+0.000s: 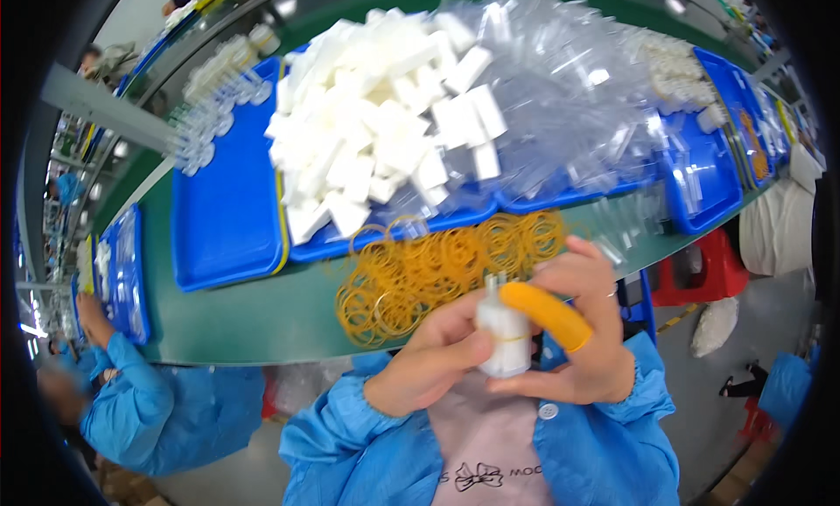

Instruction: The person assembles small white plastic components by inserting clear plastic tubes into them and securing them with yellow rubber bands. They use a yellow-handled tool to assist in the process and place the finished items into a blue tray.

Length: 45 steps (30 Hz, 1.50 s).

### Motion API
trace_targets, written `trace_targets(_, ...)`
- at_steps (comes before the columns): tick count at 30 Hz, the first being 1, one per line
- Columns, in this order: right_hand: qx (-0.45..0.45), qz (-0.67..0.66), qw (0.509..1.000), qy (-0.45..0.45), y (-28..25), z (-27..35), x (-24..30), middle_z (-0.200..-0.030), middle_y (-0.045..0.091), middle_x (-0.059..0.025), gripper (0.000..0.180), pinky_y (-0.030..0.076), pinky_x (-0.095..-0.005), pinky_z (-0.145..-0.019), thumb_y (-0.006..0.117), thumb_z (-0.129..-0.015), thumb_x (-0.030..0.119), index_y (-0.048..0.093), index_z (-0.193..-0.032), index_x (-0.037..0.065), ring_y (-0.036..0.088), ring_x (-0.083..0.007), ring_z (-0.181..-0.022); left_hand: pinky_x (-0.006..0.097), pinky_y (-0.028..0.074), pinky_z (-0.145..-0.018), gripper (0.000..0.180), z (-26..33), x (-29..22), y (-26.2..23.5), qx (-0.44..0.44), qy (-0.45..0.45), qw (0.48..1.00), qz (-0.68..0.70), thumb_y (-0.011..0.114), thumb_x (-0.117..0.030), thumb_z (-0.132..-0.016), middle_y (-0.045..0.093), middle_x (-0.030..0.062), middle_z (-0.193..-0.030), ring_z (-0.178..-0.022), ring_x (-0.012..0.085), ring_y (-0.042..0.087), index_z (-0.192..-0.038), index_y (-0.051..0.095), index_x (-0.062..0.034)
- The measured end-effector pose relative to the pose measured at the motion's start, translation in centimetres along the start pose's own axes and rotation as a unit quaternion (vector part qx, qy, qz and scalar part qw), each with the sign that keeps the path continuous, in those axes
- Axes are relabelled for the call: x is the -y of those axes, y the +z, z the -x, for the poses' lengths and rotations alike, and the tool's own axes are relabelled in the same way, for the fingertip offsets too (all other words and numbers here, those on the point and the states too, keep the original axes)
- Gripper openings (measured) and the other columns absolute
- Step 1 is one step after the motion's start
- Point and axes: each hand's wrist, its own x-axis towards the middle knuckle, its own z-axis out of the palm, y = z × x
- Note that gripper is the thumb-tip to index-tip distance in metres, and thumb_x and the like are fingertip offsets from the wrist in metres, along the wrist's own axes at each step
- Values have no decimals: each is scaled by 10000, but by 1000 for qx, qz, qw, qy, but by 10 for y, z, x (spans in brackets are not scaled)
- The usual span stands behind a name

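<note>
In front of my chest I hold a small white-and-clear bundle [505, 338] upright, with short clear tips at its top and a thin yellowish band around its middle. My left hand [433, 357] grips it from the left, thumb pressed on its front. My right hand [582, 331] curves around the other side, its thumb at the bottom and a finger in an orange finger cot [547, 316] at the top. Just beyond my hands lies a loose pile of amber rubber bands [437, 270] on the green table [236, 318]. Its exact inner parts are hidden by my fingers.
Blue trays hold white blocks [376, 112] and clear plastic pieces [560, 95]. At the left is another blue tray [227, 217], with clear-stemmed pieces [206, 125] along its far edge. A co-worker's blue sleeve [140, 379] reaches in at left; a red stool [709, 274] stands right.
</note>
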Motion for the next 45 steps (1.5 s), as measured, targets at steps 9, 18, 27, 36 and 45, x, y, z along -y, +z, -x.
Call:
trace_targets(9,113,-271,954,64,-26,9,-15,-1128,493,-135,718,426,-345,-862,826,-658,287,515,-1252,30,524,-263,-994,344,448,-892,694,-8,16,9,-74,236,870,-426,900,-168,-551,515,116,-1085,-987,187,541,-1060,437,-76)
trace_targets(18,-357,-96,910,185,-160,17,-106,-1073,565,-83,511,454,-308,-892,673,-757,12,485,-1232,-8,561,-170,-1026,344,394,-967,354,21,-40,42,-124,327,814,-463,666,-130,-826,504,143,-1207,-1113,225,504,-1129,537,2)
trace_targets(27,-336,323,852,239,-204,8,-271,-1017,516,-125,448,450,-373,-805,738,-691,148,588,-1099,39,548,-291,-934,281,444,-797,104,31,-81,30,-354,384,732,-437,575,-28,-872,603,52,-904,-855,148,555,-971,599,-9)
trace_targets(36,-401,193,887,127,-187,-32,-183,-1036,523,-105,421,450,-321,-736,714,-719,113,589,-1112,28,542,-249,-829,231,433,-706,312,56,-148,-86,-420,402,583,-568,622,-89,-819,554,40,-898,-797,102,517,-1111,538,-20)
trace_targets(45,-273,189,943,-6,-191,-97,-163,-963,601,-139,162,445,-387,-791,566,-793,30,642,-937,23,561,-310,-890,384,418,-882,389,58,-229,-150,-394,285,315,-815,620,-22,-760,559,161,-1080,-1000,322,528,-1142,546,-30)
